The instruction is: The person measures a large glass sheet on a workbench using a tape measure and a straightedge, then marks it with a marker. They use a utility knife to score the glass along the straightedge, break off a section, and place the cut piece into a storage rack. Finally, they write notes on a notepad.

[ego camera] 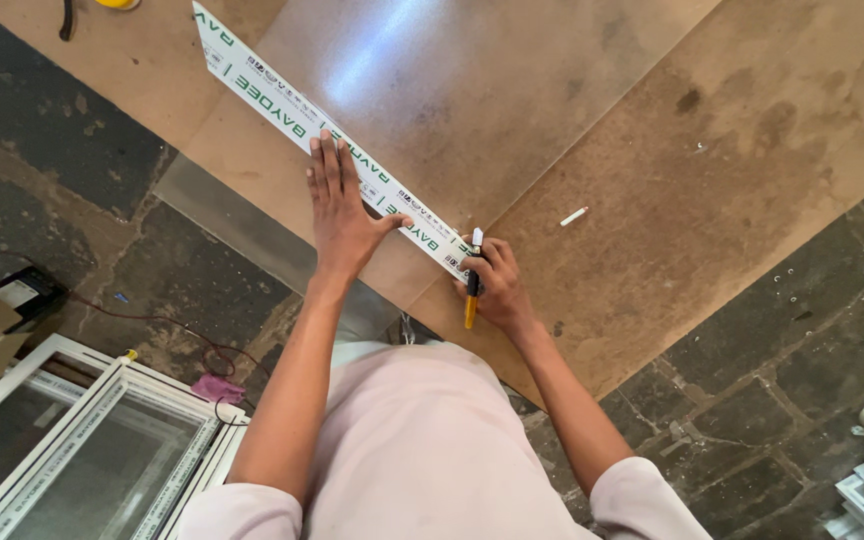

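Brown hardboard worktop [732, 150] supports a white printed profile strip [282, 95], pressed flat by the open left hand [342, 210] while the right hand [497, 285] grips a yellow marker [472, 292] at its end.

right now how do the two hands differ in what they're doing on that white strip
The left hand lies flat and open, fingers spread, pressing the white strip onto the board. The right hand is curled shut round a yellow marker, its tip at the strip's near end. Both touch the same strip.
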